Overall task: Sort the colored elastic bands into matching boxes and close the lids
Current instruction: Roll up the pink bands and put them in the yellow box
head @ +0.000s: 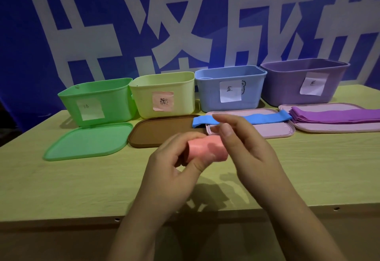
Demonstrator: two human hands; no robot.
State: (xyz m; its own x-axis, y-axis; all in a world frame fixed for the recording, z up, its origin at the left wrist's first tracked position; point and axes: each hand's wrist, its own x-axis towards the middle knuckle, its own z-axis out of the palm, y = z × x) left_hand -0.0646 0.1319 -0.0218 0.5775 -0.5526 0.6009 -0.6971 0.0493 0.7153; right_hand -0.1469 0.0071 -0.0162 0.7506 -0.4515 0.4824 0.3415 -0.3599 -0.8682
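Altogether four boxes point(162, 94) and four lids point(88, 143) are seen — all open. One rolled pink band point(207, 150) is pinched by the left hand point(174, 170); right hand point(244, 151) fingers are relaxed, touching it.

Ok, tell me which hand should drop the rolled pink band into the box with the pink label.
Left, probably. The left hand already grips the rolled pink elastic band, and the yellow-green plastic box with the pink label stands ahead and left of it. The right hand only touches the roll's end.
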